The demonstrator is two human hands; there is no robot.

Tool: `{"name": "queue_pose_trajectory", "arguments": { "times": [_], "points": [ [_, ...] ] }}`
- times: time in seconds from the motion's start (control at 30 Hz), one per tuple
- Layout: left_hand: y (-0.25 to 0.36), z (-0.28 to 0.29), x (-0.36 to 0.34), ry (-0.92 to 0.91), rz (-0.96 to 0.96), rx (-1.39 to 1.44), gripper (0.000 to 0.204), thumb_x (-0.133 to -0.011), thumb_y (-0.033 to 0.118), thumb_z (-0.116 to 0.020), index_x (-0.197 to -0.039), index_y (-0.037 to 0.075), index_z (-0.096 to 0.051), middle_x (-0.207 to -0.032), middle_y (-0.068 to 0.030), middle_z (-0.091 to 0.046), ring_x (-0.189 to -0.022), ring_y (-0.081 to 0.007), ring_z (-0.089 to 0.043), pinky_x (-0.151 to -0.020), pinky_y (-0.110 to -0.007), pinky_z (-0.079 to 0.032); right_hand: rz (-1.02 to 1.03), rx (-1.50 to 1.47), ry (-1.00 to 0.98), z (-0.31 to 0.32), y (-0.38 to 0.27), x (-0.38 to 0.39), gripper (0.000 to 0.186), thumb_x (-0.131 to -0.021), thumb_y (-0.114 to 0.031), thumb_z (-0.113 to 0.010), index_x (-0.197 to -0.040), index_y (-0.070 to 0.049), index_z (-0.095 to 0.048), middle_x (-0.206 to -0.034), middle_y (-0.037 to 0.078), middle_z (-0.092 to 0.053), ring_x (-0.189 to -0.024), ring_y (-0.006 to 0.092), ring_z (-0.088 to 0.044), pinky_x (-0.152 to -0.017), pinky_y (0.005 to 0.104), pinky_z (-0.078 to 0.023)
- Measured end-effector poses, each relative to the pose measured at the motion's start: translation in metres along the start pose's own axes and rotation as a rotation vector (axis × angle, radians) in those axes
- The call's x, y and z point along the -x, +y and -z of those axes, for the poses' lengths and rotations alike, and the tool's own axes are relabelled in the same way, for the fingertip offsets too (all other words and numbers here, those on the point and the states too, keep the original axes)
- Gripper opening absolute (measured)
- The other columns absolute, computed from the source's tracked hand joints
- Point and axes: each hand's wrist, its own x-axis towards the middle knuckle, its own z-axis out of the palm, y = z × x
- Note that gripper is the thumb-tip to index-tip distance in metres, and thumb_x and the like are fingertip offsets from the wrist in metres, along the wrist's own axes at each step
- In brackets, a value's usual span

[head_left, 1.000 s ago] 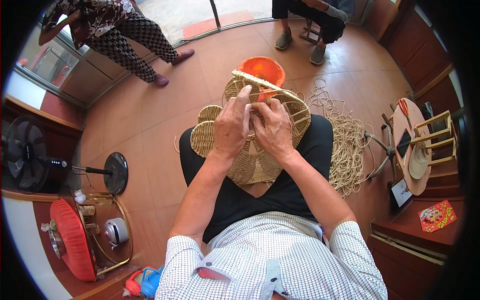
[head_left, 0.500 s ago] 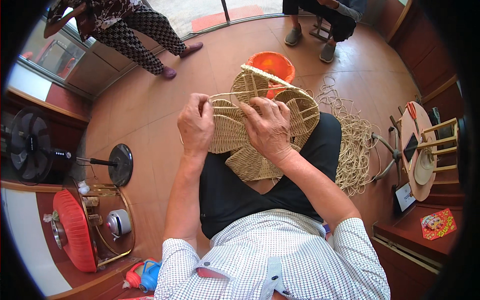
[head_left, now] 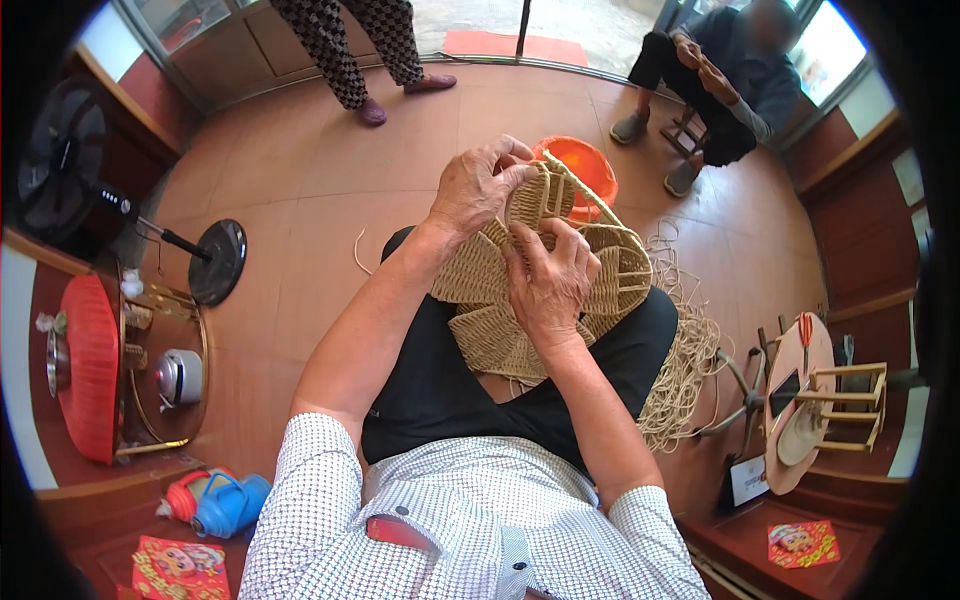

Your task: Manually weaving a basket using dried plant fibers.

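Observation:
A woven cord piece with petal-shaped panels [head_left: 473, 278] rests on my lap across black trousers. My left hand [head_left: 475, 188] is at the upper panel, fingers closed in a pinch by its corded edge, apparently on cord, partly hidden. Just below and right, my right hand [head_left: 550, 277] grips the middle of the piece, fingers bent over it. An orange bucket [head_left: 582, 155] stands on the floor behind the piece. A tangled heap of pale cord [head_left: 678, 385] lies beside my right thigh.
Two people are ahead: one standing in patterned trousers [head_left: 345, 50], one seated [head_left: 725, 85]. Left are a standing fan [head_left: 215, 265], a red-covered item [head_left: 88, 370] and blue jug [head_left: 230, 505]. Right are a round board [head_left: 800, 420] and small wooden stool [head_left: 850, 405].
My left hand moved out leftward with a strand, then swung up and right to the top panel. My right hand stays on the piece. The view has shifted, showing more of the seated person.

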Motion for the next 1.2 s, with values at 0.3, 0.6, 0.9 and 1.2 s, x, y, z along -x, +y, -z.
{"name": "queue_pose_trajectory", "arguments": {
  "times": [0.3,0.6,0.9,1.2],
  "points": [
    [-0.015,0.027,0.028,-0.319,0.133,0.224,0.062,-0.098,0.012,-0.082,-0.155,0.002,-0.058,-0.093,0.0062,-0.062,-0.084,-0.0046,-0.058,-0.078,-0.023,-0.05,0.0,-0.008,-0.013,0.005,-0.001,-0.002,0.033,-0.094,-0.029,-0.082,-0.126,-0.023,-0.079,-0.128,0.004,-0.061,-0.126,0.0266,-0.057,-0.105,0.0469,-0.04],
    [-0.007,0.038,0.075,-0.111,0.009,0.387,0.053,-0.1,0.006,-0.076,-0.151,0.003,-0.061,-0.097,0.0046,-0.065,-0.09,-0.0058,-0.062,-0.085,-0.024,-0.053,0.016,-0.022,0.054,0.006,0.0,-0.01,0.032,-0.091,-0.027,-0.084,-0.122,-0.023,-0.079,-0.119,0.002,-0.061,-0.118,0.0256,-0.059,-0.1,0.0456,-0.04],
    [-0.019,0.074,0.109,0.032,0.294,1.019,0.033,-0.106,0.018,-0.074,-0.135,0.004,-0.064,-0.092,0.0001,-0.069,-0.091,-0.0137,-0.07,-0.094,-0.032,-0.06,0.177,-0.139,0.092,-0.009,-0.007,-0.022,0.007,-0.093,-0.021,-0.077,-0.098,-0.023,-0.073,-0.101,-0.001,-0.063,-0.102,0.0255,-0.061,-0.091,0.0458,-0.041],
    [-0.159,0.27,0.18,0.762,0.587,0.98,0.016,-0.107,0.028,-0.071,-0.104,0.012,-0.071,-0.053,0.0078,-0.039,-0.05,-0.0114,-0.047,-0.059,-0.033,-0.05,0.191,-0.192,0.217,-0.009,0.012,-0.019,0.01,-0.091,-0.021,-0.077,-0.098,-0.022,-0.071,-0.1,-0.004,-0.064,-0.101,0.0214,-0.061,-0.091,0.0437,-0.043]
  ]
}}
